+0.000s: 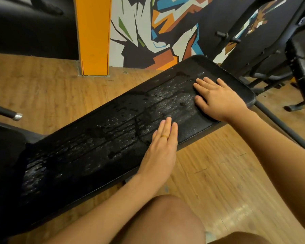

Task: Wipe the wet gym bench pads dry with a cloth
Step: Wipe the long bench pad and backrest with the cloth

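A long black bench pad (99,143) runs from lower left to upper right, its surface covered with water streaks and droplets. My left hand (160,147) lies flat on the pad near its front edge, fingers straight and together, a gold ring on one finger. My right hand (218,99) rests flat on the pad's far right end, fingers spread. Neither hand holds anything. No cloth is in view.
A second black pad (4,152) adjoins at the left. A black metal rack frame (298,55) stands at the right. An orange pillar (93,36) and a painted wall sit behind. Chrome-tipped bars (16,116) poke in at left. The floor is wood. My knee (165,221) is below.
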Demonstrator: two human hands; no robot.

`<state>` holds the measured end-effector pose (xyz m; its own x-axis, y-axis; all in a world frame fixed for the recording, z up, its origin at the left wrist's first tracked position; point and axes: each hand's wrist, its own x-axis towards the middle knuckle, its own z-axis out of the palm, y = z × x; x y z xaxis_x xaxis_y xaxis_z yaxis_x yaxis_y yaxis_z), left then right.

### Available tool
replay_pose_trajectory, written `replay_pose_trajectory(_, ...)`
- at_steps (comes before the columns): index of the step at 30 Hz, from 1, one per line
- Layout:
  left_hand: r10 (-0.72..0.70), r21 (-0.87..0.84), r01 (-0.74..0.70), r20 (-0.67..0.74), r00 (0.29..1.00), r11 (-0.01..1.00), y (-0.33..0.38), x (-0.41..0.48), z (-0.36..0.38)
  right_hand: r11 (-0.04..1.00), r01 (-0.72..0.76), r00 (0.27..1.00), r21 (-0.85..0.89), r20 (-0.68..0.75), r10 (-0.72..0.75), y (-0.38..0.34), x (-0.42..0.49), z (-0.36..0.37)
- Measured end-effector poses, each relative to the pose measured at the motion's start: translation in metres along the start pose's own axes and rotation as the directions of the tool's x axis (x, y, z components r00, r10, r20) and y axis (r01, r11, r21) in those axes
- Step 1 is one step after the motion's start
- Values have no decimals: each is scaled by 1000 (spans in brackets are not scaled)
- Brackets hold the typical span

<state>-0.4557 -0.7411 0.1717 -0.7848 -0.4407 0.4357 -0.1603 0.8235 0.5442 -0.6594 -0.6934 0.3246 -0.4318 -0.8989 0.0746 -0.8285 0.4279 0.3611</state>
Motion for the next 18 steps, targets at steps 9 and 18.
replay_pose_trajectory(9, -22, 46, 14, 179, 984, 999, -46, -50, -36, 1000, 2, 1000, -15, 18, -1, -1, -2, -2)
replay_pose_trajectory(18, -141, 20, 140, 138, 980, 990, -49, -59, -36, 969, 241, 970, 63, -57, -237, -99, -4, 2)
